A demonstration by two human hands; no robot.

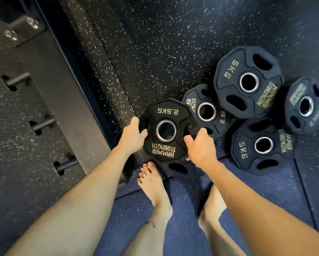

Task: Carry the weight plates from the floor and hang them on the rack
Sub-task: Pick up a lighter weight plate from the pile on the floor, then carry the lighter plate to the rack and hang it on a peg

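Two hands, left [131, 136] and right [201, 145], fingers grasping 2.5kg plate [166, 130] by opposite rims, lifted over floor pile. Rack pegs [44, 124] left of plate; keep level, line hole with peg.

You see matt black rubber on the 2.5KG plate [168, 130] (shiny metal ring at its bore), over speckled rubber floor [164, 34], upper frame.
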